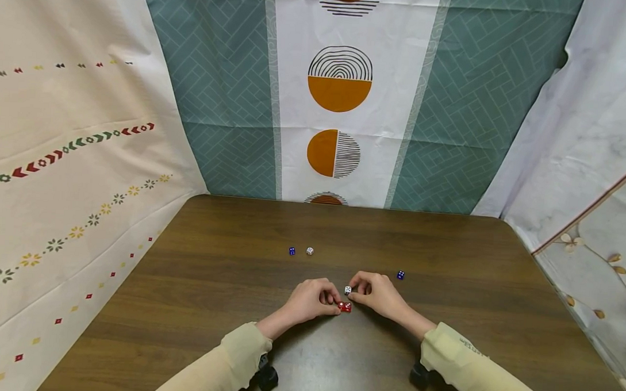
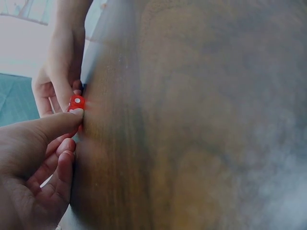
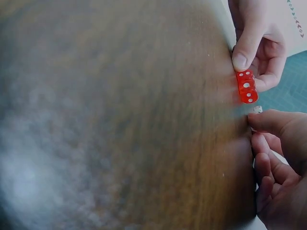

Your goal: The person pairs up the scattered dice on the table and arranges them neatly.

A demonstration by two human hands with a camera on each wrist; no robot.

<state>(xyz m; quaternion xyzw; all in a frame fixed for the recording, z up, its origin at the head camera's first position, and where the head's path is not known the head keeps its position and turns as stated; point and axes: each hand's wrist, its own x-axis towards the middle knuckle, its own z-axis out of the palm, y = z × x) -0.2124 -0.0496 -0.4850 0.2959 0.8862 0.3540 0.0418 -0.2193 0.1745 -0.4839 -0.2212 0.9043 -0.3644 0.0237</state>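
On the wooden table (image 1: 212, 272), we see the left hand (image 1: 311, 301) pinching one end of two red dice (image 1: 346, 307), side by side. The right hand (image 1: 378, 294) has its fingers closed on a white die (image 1: 348, 290), just beyond the red pair. Near that hand lies a blue die (image 1: 400, 275); farther back, another blue die (image 1: 292, 251) and a second white die (image 1: 310, 251) sit near each other. Behind the table hangs a patterned cloth (image 1: 226, 89).
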